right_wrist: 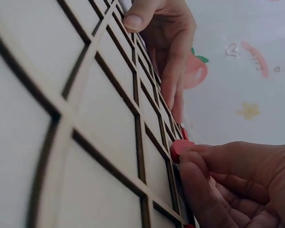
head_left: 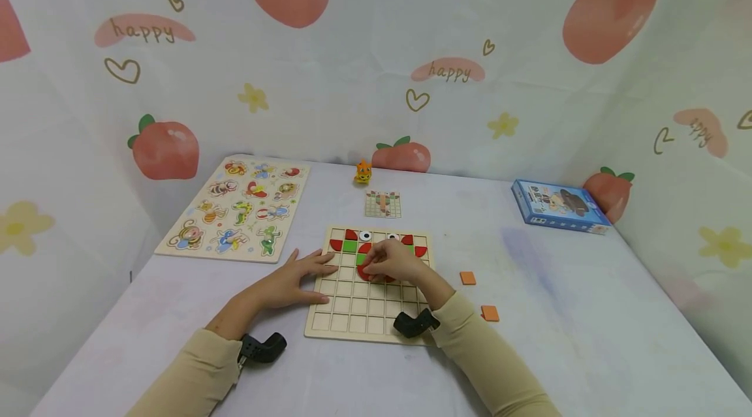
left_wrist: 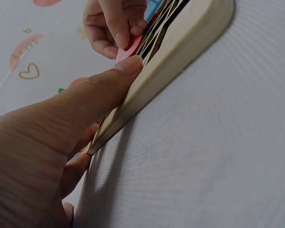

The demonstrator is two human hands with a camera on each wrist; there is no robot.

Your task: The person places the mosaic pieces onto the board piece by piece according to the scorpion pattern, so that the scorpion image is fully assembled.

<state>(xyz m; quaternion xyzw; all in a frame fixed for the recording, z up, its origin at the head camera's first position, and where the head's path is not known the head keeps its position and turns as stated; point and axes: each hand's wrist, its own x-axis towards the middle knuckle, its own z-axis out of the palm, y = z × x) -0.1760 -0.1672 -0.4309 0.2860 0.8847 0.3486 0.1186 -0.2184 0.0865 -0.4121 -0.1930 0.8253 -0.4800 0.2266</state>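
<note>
A light wooden grid board (head_left: 358, 323) lies on the table, with red, green and eye-patterned pieces in its upper cells. My right hand (head_left: 398, 263) pinches a red piece (right_wrist: 180, 148) with a rounded edge between thumb and fingers, low over a cell left of the board's middle. A green tile (head_left: 349, 246) sits among red pieces at the upper left. My left hand (head_left: 286, 282) rests along the board's left side, fingers spread; its thumb (left_wrist: 126, 66) touches the rim. Part of the upper right pattern is hidden behind my right hand.
Orange square tiles (head_left: 467, 278) lie right of the board, with a bit of red beside the nearer one. A small pattern card (head_left: 383, 204) and an orange toy figure (head_left: 363, 172) stand beyond it. An insect puzzle board (head_left: 235, 208) is at left, a blue box (head_left: 561, 206) at right.
</note>
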